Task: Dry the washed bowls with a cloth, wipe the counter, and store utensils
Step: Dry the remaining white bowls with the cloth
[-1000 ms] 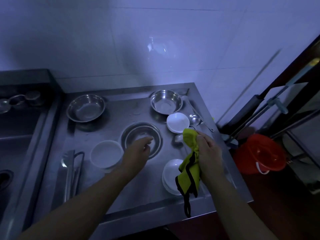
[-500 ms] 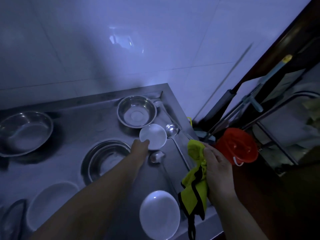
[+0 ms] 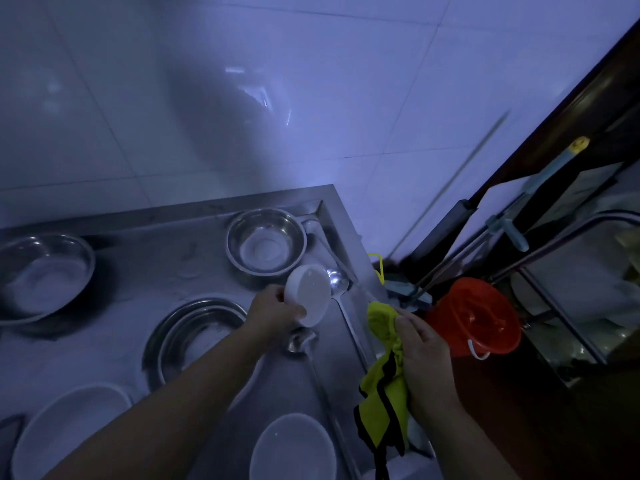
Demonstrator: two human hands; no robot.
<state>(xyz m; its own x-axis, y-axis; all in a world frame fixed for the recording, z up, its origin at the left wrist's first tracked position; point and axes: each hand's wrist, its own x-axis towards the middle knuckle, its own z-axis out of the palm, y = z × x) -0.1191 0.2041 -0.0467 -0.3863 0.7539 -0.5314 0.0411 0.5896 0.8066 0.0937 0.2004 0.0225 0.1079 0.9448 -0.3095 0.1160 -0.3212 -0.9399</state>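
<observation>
Drying step underway: left hand (image 3: 277, 311) grips the small white bowl (image 3: 307, 295), tilted; right hand (image 3: 424, 355) at 3 o'clock clutches the yellow cloth (image 3: 382, 386). Next, I'd guess, cloth into bowl.

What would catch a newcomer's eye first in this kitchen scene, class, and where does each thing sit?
The yellow cloth, gripped in the right hand at the counter's right edge, stands out most. Beside it, off the counter, sits a bright orange bucket. Mid-frame, the left hand holds a tilted small white bowl above the steel counter.
</observation>
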